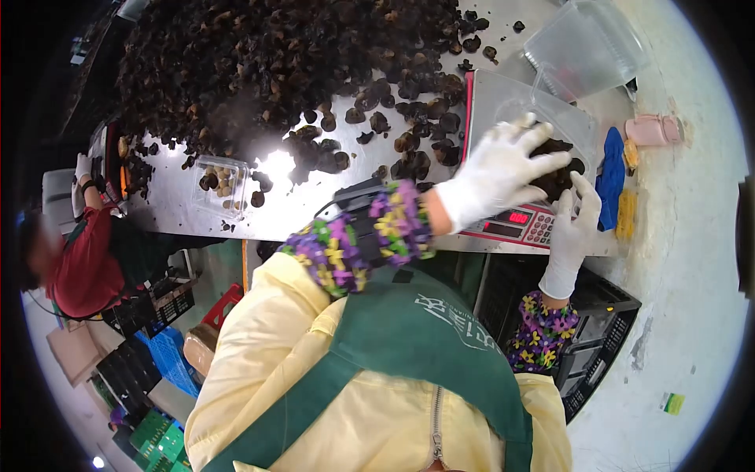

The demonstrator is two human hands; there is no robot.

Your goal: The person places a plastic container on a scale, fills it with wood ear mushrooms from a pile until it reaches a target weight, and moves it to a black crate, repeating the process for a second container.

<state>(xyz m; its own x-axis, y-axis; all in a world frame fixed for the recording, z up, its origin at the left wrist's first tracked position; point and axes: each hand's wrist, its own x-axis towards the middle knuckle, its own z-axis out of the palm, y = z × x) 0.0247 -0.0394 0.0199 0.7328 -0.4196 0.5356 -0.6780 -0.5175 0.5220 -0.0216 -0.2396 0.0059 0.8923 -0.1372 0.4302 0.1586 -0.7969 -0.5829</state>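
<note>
My left hand (499,173), in a white glove, is spread palm down over dark, crinkled fungus pieces (554,177) in a clear plastic container (580,124). The container is over the metal plate of a red-edged scale (487,106). My right hand (574,228), also gloved, reaches up at the container's near right corner, its thumb and fingers bent around the edge; the exact contact is hard to see. The scale's red display (519,218) seems to read zero.
A big pile of dark fungus (291,63) covers the table's far side. A clear box with pale round pieces (220,185) lies left. Stacked clear containers (586,47), a blue cloth (609,177) and a pink item (654,130) are right. A co-worker (86,267) is far left.
</note>
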